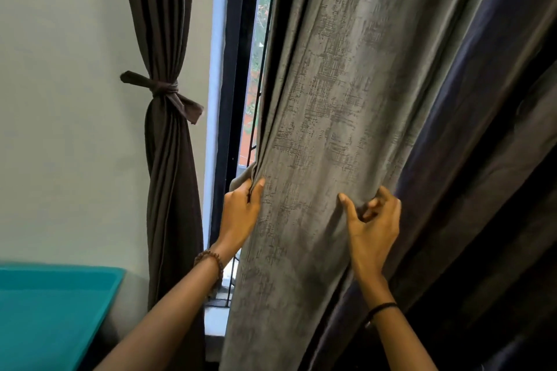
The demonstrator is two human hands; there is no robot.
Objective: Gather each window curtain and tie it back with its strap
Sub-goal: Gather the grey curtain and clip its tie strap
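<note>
Beside the wall (60,99), the brown curtain (168,159) hangs tied by its strap (164,89). My left grip (241,211) pinches the edge of the mottled grey curtain (331,99); my right grip (373,226) clutches a fold.

left hand (241,209), right hand (373,227) gripping grey curtain (331,99)

Window (259,48) mostly behind the grey curtain (331,99) — its top beyond the frame

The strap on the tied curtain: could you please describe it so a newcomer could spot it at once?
Find the dark window frame mid-view; left of it, against the pale wall, hangs a narrow brown curtain. The strap is the brown band knotted round its middle, ends sticking out; the grey curtain on the right shows none.
</note>
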